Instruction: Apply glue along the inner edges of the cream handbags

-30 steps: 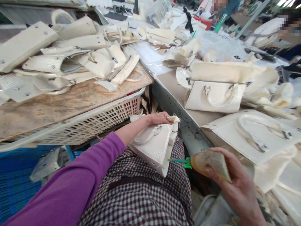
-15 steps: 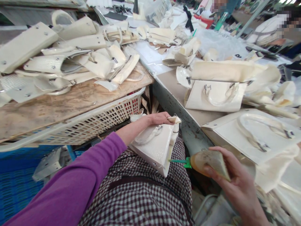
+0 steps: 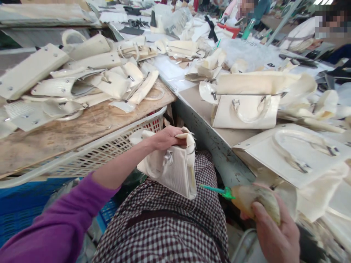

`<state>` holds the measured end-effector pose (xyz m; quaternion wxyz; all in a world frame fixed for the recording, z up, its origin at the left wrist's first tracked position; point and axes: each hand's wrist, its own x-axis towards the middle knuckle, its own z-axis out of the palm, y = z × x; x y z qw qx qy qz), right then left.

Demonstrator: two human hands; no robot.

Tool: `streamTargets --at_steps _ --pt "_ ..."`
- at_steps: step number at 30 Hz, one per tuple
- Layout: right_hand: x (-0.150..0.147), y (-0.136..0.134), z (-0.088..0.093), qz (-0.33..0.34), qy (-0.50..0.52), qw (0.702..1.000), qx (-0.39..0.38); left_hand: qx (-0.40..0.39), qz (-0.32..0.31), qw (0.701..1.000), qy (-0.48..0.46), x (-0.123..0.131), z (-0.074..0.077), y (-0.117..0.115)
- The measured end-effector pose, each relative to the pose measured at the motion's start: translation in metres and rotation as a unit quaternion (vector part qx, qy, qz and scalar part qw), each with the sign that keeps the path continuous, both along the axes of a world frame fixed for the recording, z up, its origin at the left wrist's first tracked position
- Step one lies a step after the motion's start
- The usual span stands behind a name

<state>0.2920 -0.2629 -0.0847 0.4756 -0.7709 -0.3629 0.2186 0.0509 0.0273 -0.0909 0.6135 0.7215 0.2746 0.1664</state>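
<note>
Head | L hand (image 3: 166, 138): grips 1 bag (image 3: 175, 171) | R hand (image 3: 278, 228): grips 1 btl (image 3: 248, 197), 1 grn nozzle (image 3: 226, 193)

Unreadable lettering (image 3: 257, 45) on clear plastic (image 3: 238, 50)

The head camera faces forward and down from close above the left hand (image 3: 166, 138) and right hand (image 3: 276, 228), with the worktable (image 3: 205, 135) stretching far beyond.
</note>
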Motion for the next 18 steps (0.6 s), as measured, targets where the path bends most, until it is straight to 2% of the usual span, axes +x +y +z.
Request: streamTargets --at_steps 2,4,10,14,18 --pt "-0.006 -0.002 -0.001 -0.06 0.071 0.996 -0.018 0.093 0.014 0.995 0.014 -0.018 0.01 -0.011" --pt "-0.01 -0.002 -0.002 -0.073 0.094 0.992 -0.033 0.133 0.03 0.99 0.025 -0.031 0.013 -0.023" --pt "-0.005 -0.005 -0.024 0.012 0.071 0.996 -0.054 0.107 0.128 0.985 0.039 -0.048 0.006 -0.05" --pt "0.002 -0.005 -0.041 0.048 0.041 0.997 -0.052 0.093 0.139 0.985 0.039 -0.052 0.01 -0.057" --pt "0.002 0.005 -0.051 0.09 0.003 0.995 -0.046 0.082 0.129 0.988 0.031 -0.055 0.013 -0.065"
